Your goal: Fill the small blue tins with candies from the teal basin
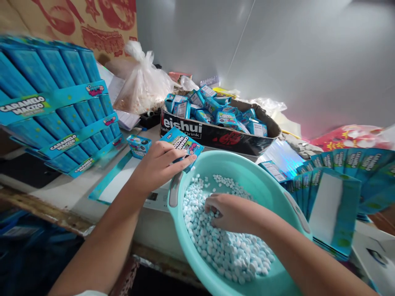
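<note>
My left hand (162, 162) grips a small blue candy box (182, 140) printed "Caramelo Macizo", tilted over the near-left rim of a turquoise plastic basin (265, 174). Inside the basin lies a heap of small pale blue and white candies (230, 250). My right hand (230, 211) reaches down into that heap, its fingers curled round some candies and the fingertips partly hidden. Beside my left hand, another small blue box (138, 146) stands on the table. A white scale (159, 199) shows partly beneath my left wrist and the basin's edge.
Behind the basin, a black carton (216, 137) holds many blue boxes. Stacked display trays (77, 119) of blue boxes rise at left. A tied plastic bag (143, 82) stands at the back. Folded blue display cartons (336, 209) crowd the right. A grey wall (262, 49) closes the back.
</note>
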The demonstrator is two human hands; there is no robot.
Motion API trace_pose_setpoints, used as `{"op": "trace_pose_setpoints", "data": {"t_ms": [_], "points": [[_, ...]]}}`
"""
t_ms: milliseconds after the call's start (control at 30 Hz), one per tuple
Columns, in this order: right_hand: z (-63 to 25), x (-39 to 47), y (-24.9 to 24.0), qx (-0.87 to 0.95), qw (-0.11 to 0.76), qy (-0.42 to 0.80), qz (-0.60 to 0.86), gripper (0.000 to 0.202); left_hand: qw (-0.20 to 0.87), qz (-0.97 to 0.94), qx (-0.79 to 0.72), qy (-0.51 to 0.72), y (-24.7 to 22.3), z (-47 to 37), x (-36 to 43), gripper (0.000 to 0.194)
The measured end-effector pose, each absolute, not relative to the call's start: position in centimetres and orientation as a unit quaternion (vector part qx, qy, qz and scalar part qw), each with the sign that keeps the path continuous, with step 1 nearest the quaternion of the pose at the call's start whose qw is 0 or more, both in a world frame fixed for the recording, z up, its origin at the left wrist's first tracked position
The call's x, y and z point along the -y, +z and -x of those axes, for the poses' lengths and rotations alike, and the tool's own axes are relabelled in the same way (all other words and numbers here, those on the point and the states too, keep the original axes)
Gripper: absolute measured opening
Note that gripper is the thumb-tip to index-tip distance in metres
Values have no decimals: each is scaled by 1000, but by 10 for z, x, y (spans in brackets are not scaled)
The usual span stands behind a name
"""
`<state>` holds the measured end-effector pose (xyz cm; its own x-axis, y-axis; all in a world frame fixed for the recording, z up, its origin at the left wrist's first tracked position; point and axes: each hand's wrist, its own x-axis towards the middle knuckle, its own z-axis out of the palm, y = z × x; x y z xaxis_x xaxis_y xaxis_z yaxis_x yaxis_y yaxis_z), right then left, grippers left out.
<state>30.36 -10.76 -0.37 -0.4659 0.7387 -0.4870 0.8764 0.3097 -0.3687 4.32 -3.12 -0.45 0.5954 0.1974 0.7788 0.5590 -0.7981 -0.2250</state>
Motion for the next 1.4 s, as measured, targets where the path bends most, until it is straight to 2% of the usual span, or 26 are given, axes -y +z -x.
{"op": "trace_pose_setpoints", "data": {"t_ms": [167,333,400,500,600,700,833,900,1067,1400], "points": [[-307,109,-2,-807,116,-297,-498,31,40,880,296,-369,4,-36,27,36],[-309,109,-4,-807,112,-306,-492,32,-173,810,451,-331,2,-17,13,38],[-309,109,-5,-803,114,-311,-496,31,-253,773,501,-296,-1,-9,10,44],[-308,110,-4,-800,119,-312,-499,32,-321,732,529,-284,-3,-3,10,64],[-306,112,0,-795,126,-314,-504,31,-344,716,520,-315,-1,-3,13,82],[-303,112,4,-789,122,-322,-509,30,-354,691,493,-393,2,-6,13,71],[-302,111,6,-779,136,-339,-510,51,-293,633,504,-509,2,-9,11,55],[-302,110,5,-780,138,-342,-506,55,-257,600,501,-569,3,-10,10,50],[-303,110,3,-781,147,-329,-509,43,-233,522,480,-665,7,-9,10,38],[-305,111,1,-796,121,-319,-499,26,-261,518,459,-673,3,-8,5,34]]}}
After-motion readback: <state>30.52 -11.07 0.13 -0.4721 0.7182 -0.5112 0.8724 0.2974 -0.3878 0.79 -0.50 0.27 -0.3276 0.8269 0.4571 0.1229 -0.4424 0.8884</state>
